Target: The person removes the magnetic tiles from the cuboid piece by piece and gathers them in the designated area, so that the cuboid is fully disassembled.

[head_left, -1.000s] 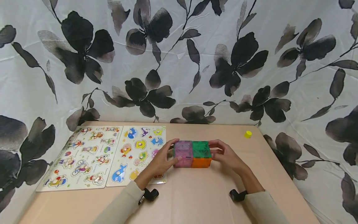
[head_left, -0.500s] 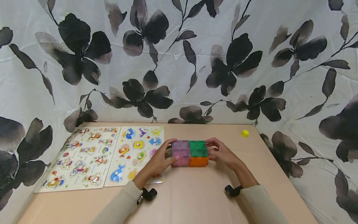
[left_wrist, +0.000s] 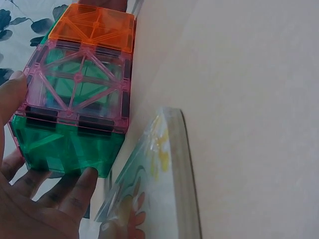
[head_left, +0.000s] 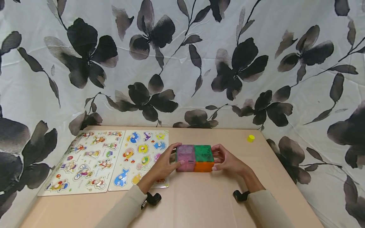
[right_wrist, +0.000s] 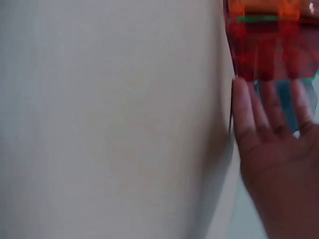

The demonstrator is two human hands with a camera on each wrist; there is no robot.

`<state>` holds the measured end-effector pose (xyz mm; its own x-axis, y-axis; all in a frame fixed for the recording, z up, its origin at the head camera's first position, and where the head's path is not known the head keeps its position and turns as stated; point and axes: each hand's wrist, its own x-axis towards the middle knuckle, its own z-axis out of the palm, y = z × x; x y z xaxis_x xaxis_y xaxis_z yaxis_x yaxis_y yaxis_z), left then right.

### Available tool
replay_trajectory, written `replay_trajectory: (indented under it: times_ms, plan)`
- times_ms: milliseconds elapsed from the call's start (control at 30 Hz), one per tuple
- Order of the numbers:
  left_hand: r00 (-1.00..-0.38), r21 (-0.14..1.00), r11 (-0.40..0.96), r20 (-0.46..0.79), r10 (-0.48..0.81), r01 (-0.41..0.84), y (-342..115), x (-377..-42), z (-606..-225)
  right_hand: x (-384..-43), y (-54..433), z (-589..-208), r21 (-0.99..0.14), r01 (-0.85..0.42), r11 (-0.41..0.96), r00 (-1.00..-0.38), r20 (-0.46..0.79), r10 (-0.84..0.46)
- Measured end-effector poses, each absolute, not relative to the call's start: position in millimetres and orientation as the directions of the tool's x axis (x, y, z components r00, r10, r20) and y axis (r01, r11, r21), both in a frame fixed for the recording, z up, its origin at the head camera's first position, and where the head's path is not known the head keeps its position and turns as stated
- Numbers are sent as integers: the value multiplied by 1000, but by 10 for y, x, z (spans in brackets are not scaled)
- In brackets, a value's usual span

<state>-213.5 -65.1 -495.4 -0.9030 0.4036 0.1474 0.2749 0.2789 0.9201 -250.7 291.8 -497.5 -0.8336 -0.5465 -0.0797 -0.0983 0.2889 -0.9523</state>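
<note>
A block built of see-through magnetic tiles (head_left: 195,158) lies at the middle of the table. Purple tiles (head_left: 185,153) make up its left half, with a green tile (head_left: 203,152) on top and an orange tile (head_left: 204,167) in front on the right. My left hand (head_left: 163,164) holds the left end, thumb by the purple side and fingertips against a green end tile (left_wrist: 70,147). Straight fingers of my right hand (right_wrist: 279,144) touch a red tile (right_wrist: 274,50) at the other end. The block's back is hidden.
Two picture boards, one with bears (head_left: 85,163) and one with sea animals (head_left: 119,166), lie on the left, the latter partly under my left forearm. A small yellow cylinder (head_left: 251,138) stands at the back right. Flowered cloth (head_left: 196,69) hangs behind the table (head_left: 194,202).
My right hand's thumb has come round to the front right corner of the block. The left hand and the block stay in place; the head view shifts slightly.
</note>
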Motion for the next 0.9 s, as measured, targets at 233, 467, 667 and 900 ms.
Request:
replay_trajectory:
  times_ms: [233, 467, 667, 900]
  plan:
    - [-904, 917, 275, 166, 394, 288, -649, -2126, -4949, -2509, 2879, -4992, -933, -140, 330, -854, -54, -517]
    - [-904, 920, 279, 148, 401, 275, -647, -2131, -4967, -2514, 2893, -5030, -934, -152, 324, -853, -42, -521]
    - [-901, 918, 272, 163, 403, 288, -644, -2130, -4962, -2510, 2903, -5037, -941, -141, 309, -858, -39, -511]
    - [-908, 924, 275, 144, 394, 266, -653, -2117, -4961, -2503, 2901, -5023, -938, -149, 314, -853, -38, -520]
